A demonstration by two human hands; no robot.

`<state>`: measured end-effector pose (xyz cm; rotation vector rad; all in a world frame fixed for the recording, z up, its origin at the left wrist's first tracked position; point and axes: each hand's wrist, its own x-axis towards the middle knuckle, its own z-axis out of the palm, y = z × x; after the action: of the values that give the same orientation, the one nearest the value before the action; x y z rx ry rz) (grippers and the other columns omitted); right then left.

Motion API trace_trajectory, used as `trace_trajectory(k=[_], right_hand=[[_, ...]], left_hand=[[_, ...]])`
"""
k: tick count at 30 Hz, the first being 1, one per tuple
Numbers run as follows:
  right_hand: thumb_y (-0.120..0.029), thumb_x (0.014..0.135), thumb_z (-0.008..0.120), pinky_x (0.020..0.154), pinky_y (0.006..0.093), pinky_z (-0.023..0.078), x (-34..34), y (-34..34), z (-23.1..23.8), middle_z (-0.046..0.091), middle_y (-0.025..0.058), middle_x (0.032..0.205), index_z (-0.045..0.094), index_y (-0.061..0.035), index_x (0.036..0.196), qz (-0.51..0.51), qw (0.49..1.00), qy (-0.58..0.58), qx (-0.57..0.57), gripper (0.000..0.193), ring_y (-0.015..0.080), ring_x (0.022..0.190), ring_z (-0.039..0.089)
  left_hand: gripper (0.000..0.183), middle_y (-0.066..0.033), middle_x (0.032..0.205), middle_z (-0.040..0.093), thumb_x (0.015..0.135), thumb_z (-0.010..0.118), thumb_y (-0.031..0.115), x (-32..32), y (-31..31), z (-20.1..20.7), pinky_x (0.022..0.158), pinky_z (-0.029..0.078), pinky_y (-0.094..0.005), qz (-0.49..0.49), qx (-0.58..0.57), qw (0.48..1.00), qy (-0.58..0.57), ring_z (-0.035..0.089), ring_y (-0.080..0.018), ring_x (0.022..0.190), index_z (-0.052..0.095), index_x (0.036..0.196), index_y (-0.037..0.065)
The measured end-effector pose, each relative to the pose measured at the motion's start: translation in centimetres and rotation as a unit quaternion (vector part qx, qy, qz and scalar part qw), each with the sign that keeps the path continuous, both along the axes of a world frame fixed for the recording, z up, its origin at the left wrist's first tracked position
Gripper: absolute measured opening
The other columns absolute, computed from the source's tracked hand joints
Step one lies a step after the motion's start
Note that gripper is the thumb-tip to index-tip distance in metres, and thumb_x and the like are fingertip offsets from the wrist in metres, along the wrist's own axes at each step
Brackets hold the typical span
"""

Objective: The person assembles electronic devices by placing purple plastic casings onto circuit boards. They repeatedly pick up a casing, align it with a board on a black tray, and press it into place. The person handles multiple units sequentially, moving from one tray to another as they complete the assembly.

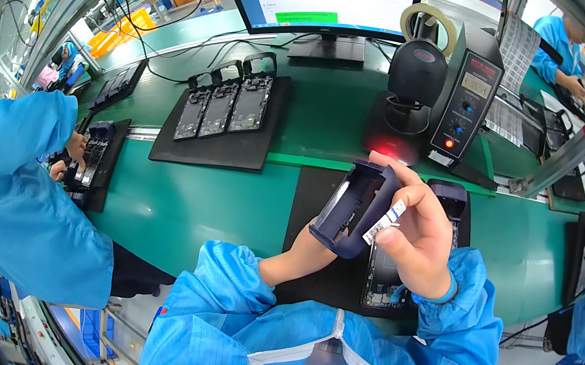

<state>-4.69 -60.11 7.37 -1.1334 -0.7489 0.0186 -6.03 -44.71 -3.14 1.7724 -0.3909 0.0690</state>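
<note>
A: Two hands on one part: the left hand (305,247) cups the lower end of a dark blue plastic frame (352,205) from beneath, and the right hand (420,232) closes on its upper right edge, thumb and fingers curled tight.

B: What else is the right one pinching?

A: A small white label strip (385,223), tucked between the fingers just beside the frame. So neither hand is free; both are shut on something.

B: Where does the frame sit?

A: Off the counter (179,204), tilted up in front of the chest, above a black mat (309,199). A phone chassis (388,269) lies on that mat right under the right wrist.

B: How would it handle?

A: Light, I would judge, and stiff, but thin-walled and open in the middle, so squeezing across the hollow could flex it. The outer rails are the safe hold, as now. The strip looks flimsy and probably sticky; the very edge is the place to pinch it.

B: Anything near?

A: A black scanner (416,77) with a red glow beyond the frame, and a tray of three chassis (222,110) well apart to the left.
</note>
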Motion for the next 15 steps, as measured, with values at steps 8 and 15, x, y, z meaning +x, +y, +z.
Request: trace_trajectory(k=[8, 15], right_hand=[[-0.015, 0.068, 0.070, 0.085, 0.0304, 0.033, 0.1, -0.7, 0.6, 0.047, 0.0099, 0.114, 0.040, -0.0070, 0.103, -0.041, 0.996, 0.012, -0.080, 0.047, 0.0173, 0.104, 0.045], [-0.015, 0.088, 0.047, 0.064, 0.0261, 0.047, 3.8, -2.3, -0.3, 0.056, 0.0083, 0.078, 0.038, -0.0046, 0.100, -0.134, 0.980, 0.082, 0.120, 0.019, 0.0143, 0.068, 0.057]], left_hand=[[0.038, -0.0106, 0.098, 0.054, 0.079, 0.054, 0.012, -0.8, -0.4, 1.7, 0.081, 0.042, -0.0296, 0.010, -0.017, 1.000, -0.017, 0.054, -0.0188, 0.092, 0.045, 0.114, 0.004], [0.030, -0.0103, 0.104, 0.054, 0.077, 0.059, 0.005, -2.9, -0.2, -1.3, 0.081, 0.043, -0.0316, 0.096, -0.049, 0.993, 0.052, 0.053, -0.0173, 0.092, 0.052, 0.105, -0.002]])
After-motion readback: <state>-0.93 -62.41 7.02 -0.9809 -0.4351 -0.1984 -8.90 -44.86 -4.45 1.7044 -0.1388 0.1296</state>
